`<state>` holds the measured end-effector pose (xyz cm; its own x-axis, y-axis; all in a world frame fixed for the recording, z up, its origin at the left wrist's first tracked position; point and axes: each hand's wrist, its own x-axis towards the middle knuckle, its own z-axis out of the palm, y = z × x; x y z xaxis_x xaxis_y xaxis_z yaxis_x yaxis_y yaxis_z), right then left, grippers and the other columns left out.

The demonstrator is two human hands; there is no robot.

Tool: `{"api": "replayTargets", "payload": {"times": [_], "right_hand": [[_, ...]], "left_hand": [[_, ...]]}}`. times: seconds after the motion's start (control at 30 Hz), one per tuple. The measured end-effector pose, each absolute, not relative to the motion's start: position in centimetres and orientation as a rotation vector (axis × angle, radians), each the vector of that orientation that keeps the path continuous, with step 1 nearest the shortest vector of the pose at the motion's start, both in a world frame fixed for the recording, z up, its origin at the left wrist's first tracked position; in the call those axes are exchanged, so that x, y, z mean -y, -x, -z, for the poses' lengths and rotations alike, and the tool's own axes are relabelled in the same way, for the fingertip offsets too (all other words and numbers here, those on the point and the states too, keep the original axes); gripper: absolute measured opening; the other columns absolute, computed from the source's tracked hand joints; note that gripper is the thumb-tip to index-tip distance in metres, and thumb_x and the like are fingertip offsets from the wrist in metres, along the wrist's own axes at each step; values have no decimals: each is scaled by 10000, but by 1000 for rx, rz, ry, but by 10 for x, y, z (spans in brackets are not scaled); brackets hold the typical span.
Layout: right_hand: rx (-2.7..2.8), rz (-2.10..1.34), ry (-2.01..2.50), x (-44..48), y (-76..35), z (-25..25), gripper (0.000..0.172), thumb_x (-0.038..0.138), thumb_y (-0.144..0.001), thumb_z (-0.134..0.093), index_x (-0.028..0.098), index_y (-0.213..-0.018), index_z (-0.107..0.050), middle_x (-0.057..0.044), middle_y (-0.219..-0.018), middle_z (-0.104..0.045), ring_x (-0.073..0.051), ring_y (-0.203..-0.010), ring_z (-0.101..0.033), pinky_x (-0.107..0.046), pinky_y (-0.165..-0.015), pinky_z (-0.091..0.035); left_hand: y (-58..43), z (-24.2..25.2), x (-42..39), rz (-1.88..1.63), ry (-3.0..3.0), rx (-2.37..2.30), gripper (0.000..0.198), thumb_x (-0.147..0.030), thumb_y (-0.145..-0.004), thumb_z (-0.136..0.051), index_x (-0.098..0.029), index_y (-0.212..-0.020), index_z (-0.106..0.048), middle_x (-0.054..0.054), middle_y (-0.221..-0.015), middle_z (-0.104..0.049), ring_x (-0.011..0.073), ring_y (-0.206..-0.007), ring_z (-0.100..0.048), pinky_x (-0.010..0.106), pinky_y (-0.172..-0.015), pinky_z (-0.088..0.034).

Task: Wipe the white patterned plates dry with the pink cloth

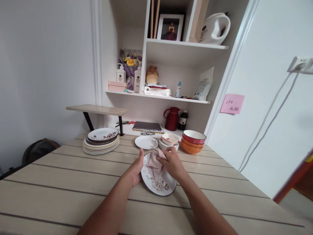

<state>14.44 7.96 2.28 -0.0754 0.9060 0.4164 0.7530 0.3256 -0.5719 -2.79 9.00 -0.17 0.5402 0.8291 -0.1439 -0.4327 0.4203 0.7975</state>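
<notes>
My left hand (pixel 135 170) grips the left rim of a white plate with a brown flower pattern (pixel 158 186), holding it tilted above the wooden table (pixel 61 176). My right hand (pixel 172 163) is closed on a pale pink cloth (pixel 153 163) and presses it against the plate's upper face. The cloth covers the plate's top part.
Behind my hands sit a tall stack of plates (pixel 101 141), a single small white plate (pixel 146 142), a pile of small dishes (pixel 168 141) and stacked red and orange bowls (pixel 194 141). A red jug (pixel 171 118), a dark bottle (pixel 183 120) and shelves stand at the back.
</notes>
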Motion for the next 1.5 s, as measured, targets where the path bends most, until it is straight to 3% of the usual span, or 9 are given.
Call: {"api": "replayTargets", "payload": {"times": [0.13,0.37,0.57,0.67,1.0,1.17,1.27,1.37,1.5], "right_hand": [[1874,-235,1537,-75,-144,-26,385,210,-818,-568,337,-1178,-612,-25,-1014,-444,-168,-874,-533,-303,-813,-425],[2147,-240,1482,-67,-143,-30,245,96,-776,-524,240,-910,-669,-26,-1058,-522,-145,-845,-549,-256,-766,-400],[2317,-359,1434,-57,-147,-43,246,353,-791,-631,277,-1022,-666,-38,-1134,-522,-166,-883,-564,-272,-758,-407],[2331,-269,1509,-54,-145,-40,385,282,-704,-696,296,-1082,-626,-32,-1150,-513,-180,-902,-561,-260,-709,-392],[2145,-43,1390,-80,-128,-26,346,213,-787,-626,366,-1097,-643,-9,-1137,-499,-163,-943,-548,-239,-703,-368],[2136,-4,1765,-76,-162,-39,364,259,-752,-639,336,-1108,-651,-38,-1065,-539,-162,-789,-559,-249,-589,-302],[2388,-85,1810,-54,-176,-46,299,264,-665,-689,334,-955,-705,-17,-956,-581,-161,-717,-547,-255,-564,-277],[2626,-229,1654,-34,-164,-50,278,263,-603,-738,332,-872,-715,11,-841,-599,-169,-720,-548,-249,-562,-282],[2629,-387,1210,-31,-122,-44,292,243,-688,-706,358,-956,-691,28,-983,-591,-151,-829,-569,-234,-657,-359]], "left_hand": [[28,0,-88,-854,-791,-594,780,-727,-776,-416,-145,-1268,-582,172,-1177,-674,297,-1111,-625,431,-984,-444],[28,2,-88,-831,-801,-624,814,-749,-767,-393,-141,-1280,-567,170,-1178,-674,301,-1110,-624,439,-964,-458],[29,1,-88,-805,-811,-631,855,-783,-758,-335,-126,-1241,-594,169,-1144,-691,297,-1073,-643,427,-953,-466],[28,-1,-86,-803,-821,-626,867,-789,-765,-292,-114,-1198,-623,170,-1117,-702,289,-1071,-644,407,-956,-464],[27,-6,-81,-874,-830,-663,822,-774,-767,-323,-159,-1244,-588,158,-1104,-710,287,-1055,-652,415,-944,-464],[26,-3,-81,-836,-865,-695,846,-794,-745,-341,-146,-1224,-601,173,-1108,-704,305,-1058,-649,428,-918,-477],[24,1,-83,-839,-852,-717,856,-805,-729,-361,-126,-1180,-623,180,-1075,-714,308,-1025,-660,419,-883,-494],[24,4,-85,-871,-825,-734,832,-799,-729,-380,-125,-1142,-638,164,-1016,-733,291,-956,-682,387,-824,-515],[29,4,-88,-843,-779,-752,919,-860,-676,-321,-108,-1081,-658,160,-905,-746,296,-829,-700,375,-694,-537]]}}
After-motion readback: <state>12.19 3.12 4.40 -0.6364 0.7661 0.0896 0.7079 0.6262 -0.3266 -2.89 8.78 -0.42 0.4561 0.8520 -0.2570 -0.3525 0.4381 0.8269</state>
